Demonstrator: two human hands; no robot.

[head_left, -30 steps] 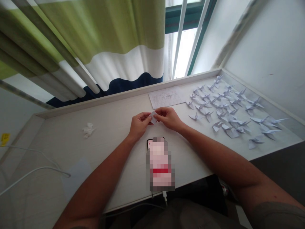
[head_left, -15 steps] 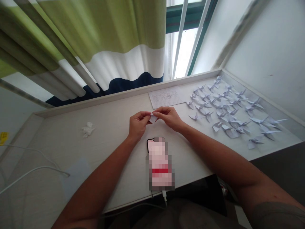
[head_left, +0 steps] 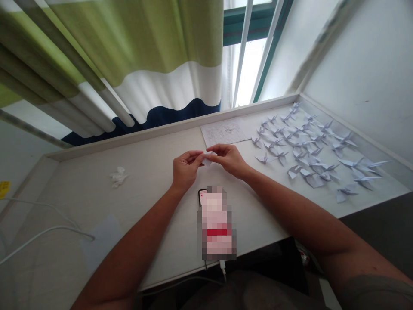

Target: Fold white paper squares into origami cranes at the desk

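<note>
Above the middle of the desk, a small piece of folded white paper is pinched between both my hands. My left hand grips its left side with thumb and fingers. From the right, my right hand has thumb and forefinger closed on the other side. Fingers cover part of the paper, so its full shape is hidden. To the right, several folded white paper cranes stand close together on the desk. Nearer to me, below the hands, lies a phone with its screen blurred out.
A printed white sheet or pad lies behind my hands on the desk. Crumpled white tissue is at the left. A white cable crosses a paper sheet at the front left. A curtain hangs behind the raised back edge.
My right thumb and fingers have shifted slightly on the paper, which now sits at a different angle. My left hand has moved a little to the left.
</note>
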